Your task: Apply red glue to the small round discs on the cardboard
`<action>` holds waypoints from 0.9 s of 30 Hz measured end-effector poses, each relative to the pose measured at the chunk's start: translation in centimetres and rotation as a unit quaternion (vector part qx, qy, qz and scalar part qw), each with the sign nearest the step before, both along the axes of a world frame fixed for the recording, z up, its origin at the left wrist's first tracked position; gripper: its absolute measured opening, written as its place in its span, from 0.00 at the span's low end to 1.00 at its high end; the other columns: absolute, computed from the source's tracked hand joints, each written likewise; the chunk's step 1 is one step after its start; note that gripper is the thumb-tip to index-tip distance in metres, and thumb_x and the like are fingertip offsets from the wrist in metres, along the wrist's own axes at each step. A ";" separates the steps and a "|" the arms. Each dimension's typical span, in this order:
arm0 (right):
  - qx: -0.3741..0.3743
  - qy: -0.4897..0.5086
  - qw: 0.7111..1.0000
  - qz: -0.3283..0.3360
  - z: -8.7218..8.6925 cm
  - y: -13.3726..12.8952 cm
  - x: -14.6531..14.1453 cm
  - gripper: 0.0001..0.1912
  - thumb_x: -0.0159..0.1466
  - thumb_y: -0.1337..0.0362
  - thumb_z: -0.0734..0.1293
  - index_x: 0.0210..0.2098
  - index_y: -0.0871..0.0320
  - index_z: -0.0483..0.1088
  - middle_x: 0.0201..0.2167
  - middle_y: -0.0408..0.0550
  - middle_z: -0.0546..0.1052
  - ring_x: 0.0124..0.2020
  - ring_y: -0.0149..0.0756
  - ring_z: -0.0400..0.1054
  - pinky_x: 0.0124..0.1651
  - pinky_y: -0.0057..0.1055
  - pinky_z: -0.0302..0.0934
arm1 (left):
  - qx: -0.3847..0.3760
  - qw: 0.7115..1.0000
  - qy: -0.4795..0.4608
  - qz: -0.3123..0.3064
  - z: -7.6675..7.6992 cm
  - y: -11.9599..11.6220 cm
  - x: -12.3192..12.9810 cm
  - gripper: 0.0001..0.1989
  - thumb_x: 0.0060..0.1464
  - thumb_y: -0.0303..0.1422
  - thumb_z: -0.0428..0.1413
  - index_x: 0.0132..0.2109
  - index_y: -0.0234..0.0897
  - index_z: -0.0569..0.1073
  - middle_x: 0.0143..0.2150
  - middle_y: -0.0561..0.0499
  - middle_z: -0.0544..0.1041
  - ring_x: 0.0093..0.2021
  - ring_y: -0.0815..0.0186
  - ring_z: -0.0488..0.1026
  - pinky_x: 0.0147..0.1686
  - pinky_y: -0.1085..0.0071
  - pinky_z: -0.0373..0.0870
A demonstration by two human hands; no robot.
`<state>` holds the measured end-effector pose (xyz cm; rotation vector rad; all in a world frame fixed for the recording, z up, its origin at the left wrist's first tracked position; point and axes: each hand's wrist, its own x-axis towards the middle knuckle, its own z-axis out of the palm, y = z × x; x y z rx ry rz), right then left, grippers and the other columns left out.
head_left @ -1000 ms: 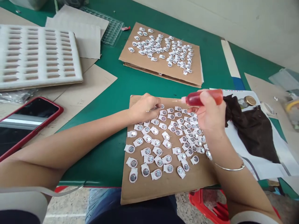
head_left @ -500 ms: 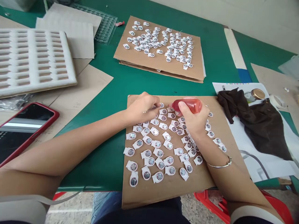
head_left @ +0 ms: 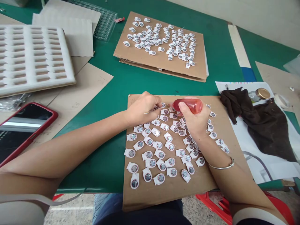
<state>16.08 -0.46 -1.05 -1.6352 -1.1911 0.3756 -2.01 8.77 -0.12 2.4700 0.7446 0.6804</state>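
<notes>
My right hand [head_left: 195, 123] is wrapped round a small soft bottle of red liquid [head_left: 193, 105], tilted on its side with its narrow end toward the left. My left hand [head_left: 142, 109] is closed on a thin metal tool like tweezers [head_left: 152, 110]; its tip lies by a small round metal piece on a white tab [head_left: 162, 105]. Both hands are over the far part of a brown cardboard sheet [head_left: 145, 200]. Several more such pieces with white tabs [head_left: 161, 178] lie spread across it. My right hand and forearm hide some of them.
Behind stands a second cardboard stack [head_left: 122, 53] bearing many similar pieces. To the left are a white slotted foam tray [head_left: 30, 62] and a red-cased phone [head_left: 25, 125]. A dark cloth [head_left: 267, 125] and a glass jar with gold lid [head_left: 260, 94] lie on white paper at right.
The whole view has shifted slightly. Both hands keep almost the same place over the cardboard, still holding the bottle and the thin tool.
</notes>
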 end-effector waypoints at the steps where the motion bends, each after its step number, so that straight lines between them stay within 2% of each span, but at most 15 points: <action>1: 0.000 0.003 1.000 0.001 0.0 0.0 0.0 0.18 0.55 0.53 0.69 0.40 0.56 0.70 0.37 0.48 0.74 0.41 0.37 0.71 0.41 0.35 0.70 | -0.002 1.000 0.001 -0.001 0.0 0.0 0.0 0.06 0.46 0.27 0.53 0.29 0.35 0.76 0.24 0.50 0.75 0.25 0.68 0.70 0.23 0.74 0.59; 10: -0.008 0.013 1.000 0.005 0.1 0.1 -0.1 0.19 0.54 0.52 0.70 0.40 0.56 0.70 0.38 0.48 0.74 0.41 0.37 0.70 0.42 0.36 0.70 | -0.004 1.000 0.007 0.000 0.2 -0.1 0.0 0.07 0.46 0.27 0.53 0.29 0.35 0.76 0.25 0.50 0.75 0.27 0.67 0.71 0.24 0.74 0.60; 16: 0.000 0.001 1.000 0.014 0.1 0.0 0.0 0.18 0.55 0.53 0.70 0.39 0.57 0.70 0.38 0.48 0.74 0.42 0.37 0.70 0.47 0.39 0.69 | 0.005 1.000 0.003 -0.004 0.0 0.0 0.0 0.06 0.47 0.28 0.53 0.28 0.35 0.75 0.25 0.51 0.75 0.26 0.68 0.71 0.23 0.74 0.60; 27: 0.034 -0.082 0.996 0.020 0.6 -0.2 -0.2 0.14 0.55 0.55 0.70 0.37 0.57 0.70 0.37 0.47 0.74 0.39 0.34 0.70 0.47 0.37 0.67 | 0.008 1.000 -0.002 -0.002 -0.2 0.1 0.0 0.06 0.47 0.28 0.53 0.28 0.35 0.75 0.24 0.51 0.75 0.25 0.68 0.69 0.22 0.73 0.60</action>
